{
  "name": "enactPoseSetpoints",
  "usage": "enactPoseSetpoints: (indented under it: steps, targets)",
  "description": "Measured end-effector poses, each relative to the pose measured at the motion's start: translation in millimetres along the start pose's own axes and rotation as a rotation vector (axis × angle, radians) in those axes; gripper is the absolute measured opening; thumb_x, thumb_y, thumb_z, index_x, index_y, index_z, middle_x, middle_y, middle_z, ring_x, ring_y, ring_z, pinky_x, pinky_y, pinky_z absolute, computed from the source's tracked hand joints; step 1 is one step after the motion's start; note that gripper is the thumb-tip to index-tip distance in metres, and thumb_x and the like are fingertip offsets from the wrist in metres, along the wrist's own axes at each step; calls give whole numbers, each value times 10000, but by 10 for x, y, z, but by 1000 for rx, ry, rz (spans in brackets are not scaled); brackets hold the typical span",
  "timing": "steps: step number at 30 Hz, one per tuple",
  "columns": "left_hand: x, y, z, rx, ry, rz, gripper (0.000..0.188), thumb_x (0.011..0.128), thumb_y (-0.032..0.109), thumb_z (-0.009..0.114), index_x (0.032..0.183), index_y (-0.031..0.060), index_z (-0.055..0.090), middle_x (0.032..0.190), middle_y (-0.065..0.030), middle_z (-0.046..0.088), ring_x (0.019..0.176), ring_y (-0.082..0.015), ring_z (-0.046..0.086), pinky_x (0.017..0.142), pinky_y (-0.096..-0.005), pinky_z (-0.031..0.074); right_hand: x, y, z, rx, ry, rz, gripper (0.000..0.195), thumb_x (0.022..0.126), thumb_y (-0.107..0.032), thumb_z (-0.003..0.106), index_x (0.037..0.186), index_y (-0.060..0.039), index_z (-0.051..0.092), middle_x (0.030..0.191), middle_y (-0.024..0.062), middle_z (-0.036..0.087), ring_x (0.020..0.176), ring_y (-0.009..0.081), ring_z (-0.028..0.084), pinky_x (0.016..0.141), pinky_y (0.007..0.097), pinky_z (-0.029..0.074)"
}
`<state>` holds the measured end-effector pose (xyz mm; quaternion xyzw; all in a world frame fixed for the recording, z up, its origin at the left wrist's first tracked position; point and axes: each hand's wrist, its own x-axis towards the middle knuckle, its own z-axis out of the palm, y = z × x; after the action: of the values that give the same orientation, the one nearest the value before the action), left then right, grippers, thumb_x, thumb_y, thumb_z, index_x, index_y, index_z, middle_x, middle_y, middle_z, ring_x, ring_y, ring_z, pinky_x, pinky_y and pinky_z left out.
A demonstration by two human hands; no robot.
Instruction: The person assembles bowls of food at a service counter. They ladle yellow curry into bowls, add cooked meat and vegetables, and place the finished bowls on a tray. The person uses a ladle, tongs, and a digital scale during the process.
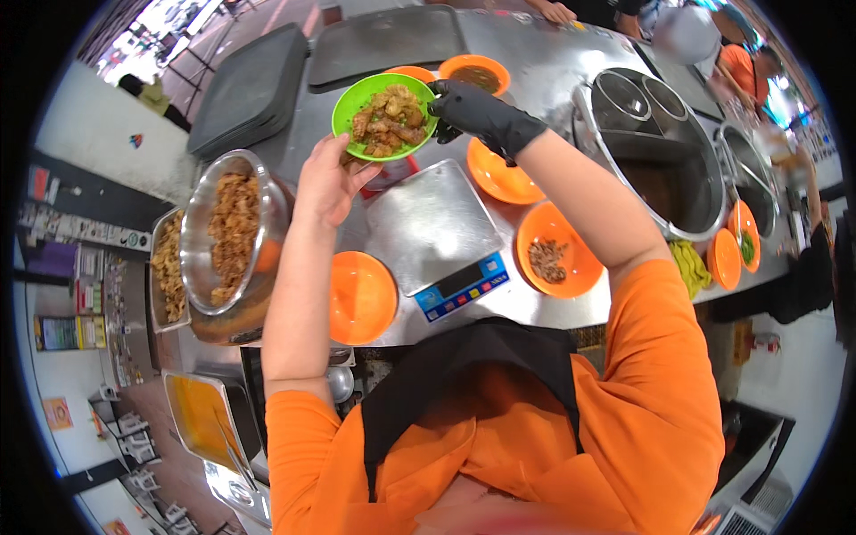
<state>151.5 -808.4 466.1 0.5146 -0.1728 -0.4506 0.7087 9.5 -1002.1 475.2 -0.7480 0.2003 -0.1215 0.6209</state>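
Observation:
A bright green bowl [342, 110] with browned, fried-looking meat pieces [391, 114] in it is held up above the steel counter. My bare left hand [331, 175] grips its lower left rim, thumb on the edge and fingers underneath. On the opposite rim is my right hand [480, 120], in a black glove, its fingers curled at the edge and partly hidden. Below and nearer me lies a digital scale with a bare steel platform [431, 224] and a blue front panel [461, 286]. Orange bowls [361, 297] stand around it; one on the right [572, 247] contains shredded meat [547, 259].
At left, a steel basin [194, 267] and a tray [160, 314] contain fried food. Dark trays [251, 93] are stacked farther back. A large steel pot [715, 200] stands right, near a yellow-green cloth [689, 267]. Other people stand across the counter and at right.

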Motion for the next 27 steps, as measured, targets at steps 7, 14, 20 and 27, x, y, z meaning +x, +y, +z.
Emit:
enactPoseSetpoints:
  steps: [7, 14, 20, 27]
  targets:
    - [-246, -280, 586, 13, -275, -334, 329, 959, 158, 407, 1225, -31, 450, 1143, -155, 599, 1001, -239, 643, 814, -344, 581, -1955, 354, -634, -218, -217, 286, 653, 866, -377, 662, 1341, 14, 446, 1247, 156, 554, 1198, 196, 504, 998, 324, 410]
    - [-138, -815, 1345, 242, -488, -509, 408, 934, 133, 436, 1323, 28, 374, 1234, -125, 518, 1109, -229, 583, 908, -413, 528, -2480, 1427, -233, -1017, 34, -81, 779, 689, -592, 701, 1259, -80, 558, 1210, 237, 557, 1122, 377, 540, 969, 432, 427]
    - [-48, -1332, 1656, 764, -641, -163, 463, 868, 59, 541, 1312, 69, 408, 1225, -79, 523, 1146, -210, 528, 963, -388, 453, -2762, 1480, -131, -904, 37, -142, 462, 734, -358, 712, 1095, -84, 625, 1002, 151, 628, 882, 326, 628, 740, 414, 517]
    - [-499, -1398, 1965, 1399, -905, 802, 478, 670, 38, 676, 1130, 87, 555, 1153, -129, 551, 1121, -329, 530, 940, -404, 460, -3266, 1163, -496, -635, 102, -140, 393, 773, -244, 709, 1112, -72, 612, 976, 127, 631, 830, 285, 641, 733, 379, 516]
